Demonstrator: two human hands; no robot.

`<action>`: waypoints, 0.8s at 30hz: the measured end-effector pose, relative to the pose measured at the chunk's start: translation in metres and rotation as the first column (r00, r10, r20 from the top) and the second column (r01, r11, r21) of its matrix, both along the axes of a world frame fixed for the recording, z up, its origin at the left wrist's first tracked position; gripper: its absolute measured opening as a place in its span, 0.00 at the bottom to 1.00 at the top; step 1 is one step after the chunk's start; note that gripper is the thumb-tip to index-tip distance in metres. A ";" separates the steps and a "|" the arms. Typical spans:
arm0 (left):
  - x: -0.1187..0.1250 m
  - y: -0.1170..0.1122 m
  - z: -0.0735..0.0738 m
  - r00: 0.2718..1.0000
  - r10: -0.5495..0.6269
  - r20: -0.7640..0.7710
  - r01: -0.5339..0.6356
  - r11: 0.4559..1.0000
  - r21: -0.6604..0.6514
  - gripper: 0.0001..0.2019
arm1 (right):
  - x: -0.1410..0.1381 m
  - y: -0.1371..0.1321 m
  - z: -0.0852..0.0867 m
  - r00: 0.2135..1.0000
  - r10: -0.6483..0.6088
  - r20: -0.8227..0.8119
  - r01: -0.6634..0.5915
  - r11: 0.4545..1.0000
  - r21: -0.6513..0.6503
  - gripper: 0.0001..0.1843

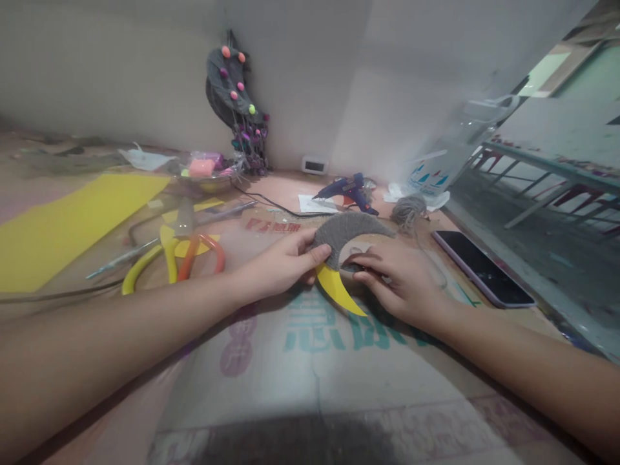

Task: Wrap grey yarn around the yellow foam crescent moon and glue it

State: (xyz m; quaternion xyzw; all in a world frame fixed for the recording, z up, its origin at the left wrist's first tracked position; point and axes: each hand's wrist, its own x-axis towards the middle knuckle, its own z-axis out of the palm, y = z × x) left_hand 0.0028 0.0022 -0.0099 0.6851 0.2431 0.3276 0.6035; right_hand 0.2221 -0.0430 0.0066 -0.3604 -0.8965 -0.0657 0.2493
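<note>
A crescent moon cutout sits between my hands, its upper part wrapped in grey yarn and its lower tip bare yellow. My left hand grips its left edge, thumb on the wrapped face. On the inner curve, my right hand is closed with its fingertips pinched on grey yarn close to where the wrapping stops. Behind it lies a loose ball of grey yarn, with a strand trailing toward the right hand. Part of the strand is hidden by the fingers.
Scissors with yellow handles and orange-handled ones lie left, near yellow sheet. A blue glue gun rests behind. A phone lies right. A decorated grey moon hangs at the wall; a plastic jug stands back right.
</note>
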 end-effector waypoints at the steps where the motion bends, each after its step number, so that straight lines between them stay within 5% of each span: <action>1: 0.000 0.000 0.000 1.000 -0.003 0.002 0.003 1.000 0.002 0.14 | 0.000 0.000 0.000 1.000 0.003 0.004 -0.003 1.000 -0.009 0.12; 15: 0.001 0.000 0.000 0.999 -0.035 0.040 0.036 0.999 -0.013 0.15 | 0.001 0.002 -0.004 0.997 0.046 -0.068 -0.054 0.990 -0.129 0.12; 24: 0.001 0.000 0.001 0.998 -0.046 0.041 0.045 0.999 0.018 0.14 | -0.001 -0.001 0.000 0.999 0.045 -0.021 -0.047 0.995 -0.091 0.11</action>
